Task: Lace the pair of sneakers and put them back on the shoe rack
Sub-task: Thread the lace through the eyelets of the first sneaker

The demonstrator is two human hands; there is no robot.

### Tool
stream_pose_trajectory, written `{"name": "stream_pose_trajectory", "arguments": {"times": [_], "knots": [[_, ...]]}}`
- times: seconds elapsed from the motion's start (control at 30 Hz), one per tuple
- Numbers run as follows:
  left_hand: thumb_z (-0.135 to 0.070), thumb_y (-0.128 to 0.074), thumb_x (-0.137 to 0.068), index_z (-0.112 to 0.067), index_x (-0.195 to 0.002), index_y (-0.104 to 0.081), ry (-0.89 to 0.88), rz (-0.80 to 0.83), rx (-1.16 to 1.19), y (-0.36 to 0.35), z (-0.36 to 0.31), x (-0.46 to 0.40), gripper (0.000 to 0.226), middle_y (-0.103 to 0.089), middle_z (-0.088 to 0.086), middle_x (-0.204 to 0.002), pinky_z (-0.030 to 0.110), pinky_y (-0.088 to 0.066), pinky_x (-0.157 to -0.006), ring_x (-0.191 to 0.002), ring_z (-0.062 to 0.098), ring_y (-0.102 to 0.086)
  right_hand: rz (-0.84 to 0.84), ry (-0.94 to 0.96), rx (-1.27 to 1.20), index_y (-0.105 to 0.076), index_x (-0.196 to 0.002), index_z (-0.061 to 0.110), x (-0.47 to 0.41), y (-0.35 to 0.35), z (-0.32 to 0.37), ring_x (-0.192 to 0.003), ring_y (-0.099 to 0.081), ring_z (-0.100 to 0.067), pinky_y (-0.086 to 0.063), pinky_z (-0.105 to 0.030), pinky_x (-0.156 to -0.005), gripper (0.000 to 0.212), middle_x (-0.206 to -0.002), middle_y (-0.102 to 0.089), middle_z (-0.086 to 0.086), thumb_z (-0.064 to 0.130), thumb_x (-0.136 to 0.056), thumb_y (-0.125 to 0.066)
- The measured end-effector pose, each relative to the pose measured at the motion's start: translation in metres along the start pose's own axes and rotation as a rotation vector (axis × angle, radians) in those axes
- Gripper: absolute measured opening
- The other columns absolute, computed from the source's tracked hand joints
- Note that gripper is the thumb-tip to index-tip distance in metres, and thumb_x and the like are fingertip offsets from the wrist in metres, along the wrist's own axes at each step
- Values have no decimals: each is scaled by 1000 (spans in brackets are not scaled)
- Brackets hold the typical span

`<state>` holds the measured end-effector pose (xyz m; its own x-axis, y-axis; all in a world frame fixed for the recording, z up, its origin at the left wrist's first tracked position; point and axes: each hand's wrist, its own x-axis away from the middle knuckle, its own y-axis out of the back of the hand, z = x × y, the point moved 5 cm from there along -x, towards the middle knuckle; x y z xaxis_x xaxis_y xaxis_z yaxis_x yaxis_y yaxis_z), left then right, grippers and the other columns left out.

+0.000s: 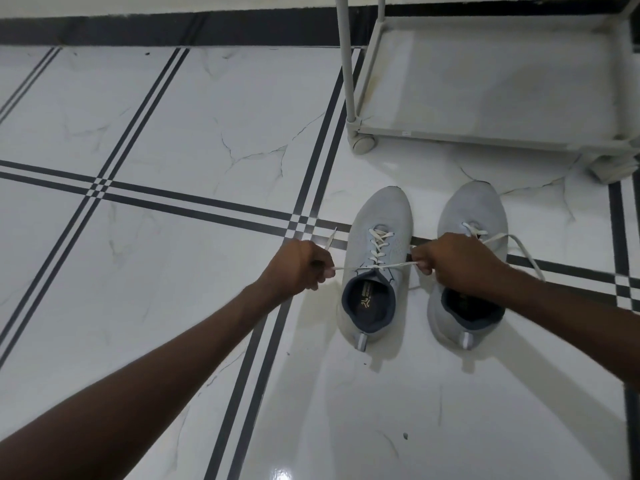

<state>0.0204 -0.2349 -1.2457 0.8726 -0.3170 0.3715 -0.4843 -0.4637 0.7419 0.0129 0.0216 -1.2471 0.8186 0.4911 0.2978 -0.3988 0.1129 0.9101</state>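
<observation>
Two light grey sneakers stand side by side on the tiled floor, toes pointing away from me. The left sneaker (377,216) has its white lace (379,245) crossed through the eyelets. My left hand (299,265) grips one lace end and pulls it out to the left. My right hand (457,263) pinches the other end and pulls it to the right, so the lace runs taut across the shoe's collar. The right sneaker (472,209) lies partly under my right hand, and a loose lace (523,251) trails off to its right.
A white shoe rack on castor wheels (485,77) stands just beyond the sneakers at the upper right, its bottom shelf bare. The floor is glossy white marble tile with dark stripes (194,202). A dark skirting band runs along the far wall.
</observation>
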Motion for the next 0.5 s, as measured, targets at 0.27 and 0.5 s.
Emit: {"name": "stream_pose_trajectory", "arguments": {"times": [0.27,0.5], "knots": [[-18,-74,-86,0,-86,-73,84,146,659,31,-11,-3,18,-71,19,-82,32,-57,-66,-72,24,-67,332,-49,-809,-68,-86,5,-11,40,4,-62,-64,-14,-51,-28,-62,9,-80,-77,-10,7,-91,-62],[-14,-53,-100,-13,-88,-64,47,294,1029,21,-38,-19,17,-68,14,-123,38,-49,-102,-119,29,-63,245,-100,-1283,-68,-98,-10,-25,34,24,-95,-70,-23,-57,-20,-70,19,-104,-72,-17,4,-85,-65]]}}
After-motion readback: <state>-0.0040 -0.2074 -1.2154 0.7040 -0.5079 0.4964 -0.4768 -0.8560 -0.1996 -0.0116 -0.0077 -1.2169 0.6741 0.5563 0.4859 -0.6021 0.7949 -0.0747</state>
